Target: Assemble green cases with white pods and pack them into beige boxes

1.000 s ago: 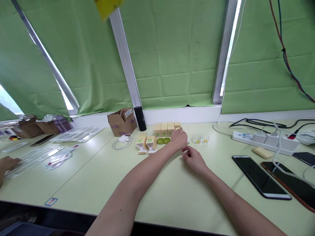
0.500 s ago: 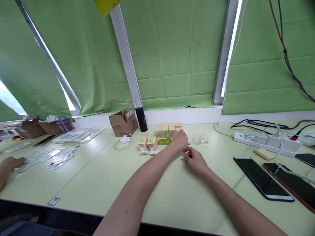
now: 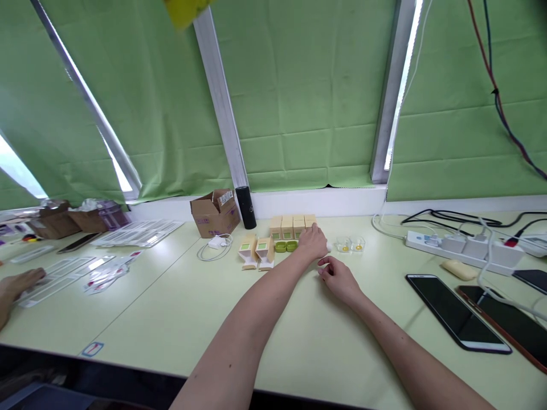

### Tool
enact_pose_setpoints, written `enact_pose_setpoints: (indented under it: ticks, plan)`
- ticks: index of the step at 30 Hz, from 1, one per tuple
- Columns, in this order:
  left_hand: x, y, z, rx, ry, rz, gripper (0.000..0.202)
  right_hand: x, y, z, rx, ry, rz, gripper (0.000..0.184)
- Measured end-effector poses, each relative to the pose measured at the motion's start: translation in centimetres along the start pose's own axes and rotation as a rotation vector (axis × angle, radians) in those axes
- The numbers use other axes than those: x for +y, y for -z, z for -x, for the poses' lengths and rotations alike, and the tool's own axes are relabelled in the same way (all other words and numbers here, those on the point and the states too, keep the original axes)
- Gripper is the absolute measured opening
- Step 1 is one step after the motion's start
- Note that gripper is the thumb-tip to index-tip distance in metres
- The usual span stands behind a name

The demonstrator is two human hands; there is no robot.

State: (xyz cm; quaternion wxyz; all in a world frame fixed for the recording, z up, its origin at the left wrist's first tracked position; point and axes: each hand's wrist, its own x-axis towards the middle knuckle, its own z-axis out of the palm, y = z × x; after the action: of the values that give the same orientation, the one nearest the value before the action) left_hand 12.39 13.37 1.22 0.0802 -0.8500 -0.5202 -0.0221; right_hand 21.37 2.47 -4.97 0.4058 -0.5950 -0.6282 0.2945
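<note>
My left hand (image 3: 313,242) reaches across to the right end of a row of small kraft boxes (image 3: 287,226). Its fingers curl down, and what they hold is hidden; a bit of something white (image 3: 329,246) shows at its right side. Just nearer to me, my right hand (image 3: 341,280) hovers low over the table, thumb and forefinger bent and slightly apart, with nothing visible between them. Two green round containers (image 3: 281,246) stand left of my left hand. Beside them are two opened kraft boxes (image 3: 265,250). Clear cups with yellow inside (image 3: 343,244) sit to the right.
A cardboard carton (image 3: 215,213), a black cylinder (image 3: 245,207) and a coiled white cable with charger (image 3: 217,242) stand behind left. Right are a power strip (image 3: 421,243), cables and phones (image 3: 456,312). Another person's hand (image 3: 21,282) rests on sheets at far left.
My right hand's fingertips have come slightly apart and away from my left hand. The left hand stays nearly in place.
</note>
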Motion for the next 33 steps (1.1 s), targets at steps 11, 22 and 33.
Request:
enact_pose_setpoints:
  ticks: [11,22,33]
  plan:
    - [-0.3,0.7,1.2,0.096,-0.006,0.05,0.044,0.3,-0.2,0.0,0.021,0.022,-0.016,0.018]
    - [-4.4,0.5,10.6,0.275,0.057,0.181,0.031,0.4,-0.3,0.0,-0.005,0.015,0.033,0.016]
    - [-7.0,-0.7,12.0,0.002,0.271,0.101,0.037,0.7,-0.3,0.0,-0.01,0.025,0.057,0.016]
